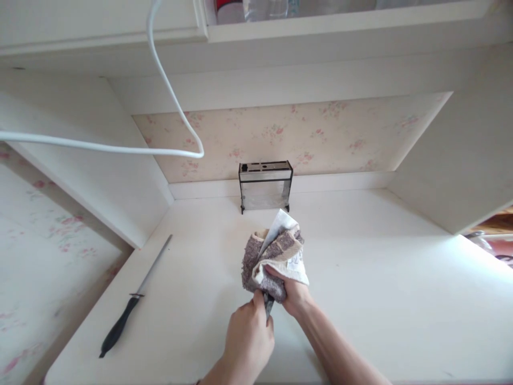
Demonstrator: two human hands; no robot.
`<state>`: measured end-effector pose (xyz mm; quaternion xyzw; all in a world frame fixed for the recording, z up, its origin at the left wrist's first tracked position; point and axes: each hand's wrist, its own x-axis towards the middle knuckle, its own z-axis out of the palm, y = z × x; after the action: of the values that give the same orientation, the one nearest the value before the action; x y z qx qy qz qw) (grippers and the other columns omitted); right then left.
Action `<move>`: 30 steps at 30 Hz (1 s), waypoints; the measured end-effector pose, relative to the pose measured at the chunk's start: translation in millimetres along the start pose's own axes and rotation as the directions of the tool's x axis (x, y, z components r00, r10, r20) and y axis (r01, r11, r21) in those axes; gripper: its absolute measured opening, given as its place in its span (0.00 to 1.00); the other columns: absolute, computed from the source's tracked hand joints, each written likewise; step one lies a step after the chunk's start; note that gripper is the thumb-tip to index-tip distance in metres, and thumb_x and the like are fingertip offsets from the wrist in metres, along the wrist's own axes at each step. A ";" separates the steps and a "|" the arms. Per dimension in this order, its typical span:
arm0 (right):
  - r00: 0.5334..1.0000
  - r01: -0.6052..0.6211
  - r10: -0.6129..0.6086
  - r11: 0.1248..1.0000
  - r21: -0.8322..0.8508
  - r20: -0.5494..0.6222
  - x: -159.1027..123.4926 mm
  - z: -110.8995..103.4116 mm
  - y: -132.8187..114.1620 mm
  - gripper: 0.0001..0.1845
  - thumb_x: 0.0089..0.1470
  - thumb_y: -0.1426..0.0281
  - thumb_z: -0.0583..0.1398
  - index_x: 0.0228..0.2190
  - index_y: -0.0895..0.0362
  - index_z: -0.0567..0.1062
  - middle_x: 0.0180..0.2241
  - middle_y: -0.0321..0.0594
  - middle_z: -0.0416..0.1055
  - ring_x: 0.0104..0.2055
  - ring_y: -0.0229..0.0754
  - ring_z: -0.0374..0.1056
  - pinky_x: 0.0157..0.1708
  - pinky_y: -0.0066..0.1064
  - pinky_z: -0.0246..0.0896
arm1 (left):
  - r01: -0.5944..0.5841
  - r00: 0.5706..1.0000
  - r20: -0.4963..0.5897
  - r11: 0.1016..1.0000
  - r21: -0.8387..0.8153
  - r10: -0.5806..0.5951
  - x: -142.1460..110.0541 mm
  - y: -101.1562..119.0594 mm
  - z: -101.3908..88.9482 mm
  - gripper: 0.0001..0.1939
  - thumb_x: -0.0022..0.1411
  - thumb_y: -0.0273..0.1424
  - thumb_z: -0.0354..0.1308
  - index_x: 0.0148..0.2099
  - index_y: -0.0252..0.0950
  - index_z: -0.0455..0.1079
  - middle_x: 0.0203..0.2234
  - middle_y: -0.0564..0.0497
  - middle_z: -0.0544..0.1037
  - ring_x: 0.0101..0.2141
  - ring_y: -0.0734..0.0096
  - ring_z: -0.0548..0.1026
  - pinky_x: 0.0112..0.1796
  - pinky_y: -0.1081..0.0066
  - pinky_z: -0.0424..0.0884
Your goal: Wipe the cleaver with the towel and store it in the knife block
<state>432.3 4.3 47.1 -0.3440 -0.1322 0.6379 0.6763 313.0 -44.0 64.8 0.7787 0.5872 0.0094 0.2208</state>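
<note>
My left hand (250, 331) is closed around the dark handle of a knife (276, 229), whose pale blade points away from me and up. A brown and cream towel (272, 251) with a white tag is folded about the blade, so only the far end of the metal shows. My right hand (294, 291) grips the towel from the right, pressing it to the blade with the thumb on top. Much of the blade and the fingers of my right hand are hidden by the cloth.
A honing steel (136, 295) with a black handle lies on the white counter (385, 299) at the left. Against the back wall stands a black-framed, clear-sided knife block (265, 187). A white cable (176, 101) hangs at the upper left, below the overhead cabinet (340, 27).
</note>
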 end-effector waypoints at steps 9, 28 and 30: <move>0.977 0.029 -0.030 1.000 -0.006 -0.213 26.6 -4.9 -62.1 0.31 0.33 0.73 0.74 0.43 0.54 0.75 0.33 0.35 0.80 0.33 0.44 0.78 0.34 0.32 0.76 | -0.078 0.984 0.159 0.997 0.007 0.076 -23.8 -17.7 3.8 0.25 0.58 0.26 0.48 0.58 0.28 0.63 0.39 0.35 0.80 0.41 0.46 0.78 0.39 0.59 0.70; 0.945 0.323 -0.325 0.945 -0.054 -0.034 16.1 -110.1 -117.5 0.21 0.57 0.49 0.51 0.41 0.44 0.77 0.46 0.33 0.77 0.50 0.46 0.72 0.55 0.48 0.61 | -0.018 0.998 0.050 0.968 -0.252 0.032 -1.4 1.4 3.0 0.15 0.65 0.39 0.45 0.46 0.36 0.65 0.38 0.41 0.80 0.39 0.53 0.78 0.37 0.64 0.67; 0.942 0.334 -0.334 0.943 -0.013 -0.039 17.7 -115.5 -117.8 0.21 0.57 0.50 0.51 0.41 0.44 0.77 0.45 0.33 0.77 0.51 0.46 0.71 0.55 0.49 0.60 | -0.026 0.999 0.031 0.985 -0.173 0.032 4.3 6.9 5.1 0.15 0.65 0.39 0.44 0.46 0.36 0.66 0.37 0.41 0.81 0.39 0.52 0.79 0.36 0.63 0.67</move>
<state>597.2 -7.1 33.0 -0.3317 -0.1769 0.5066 0.7759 322.0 -43.2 61.6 0.7652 0.5690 0.0501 0.2970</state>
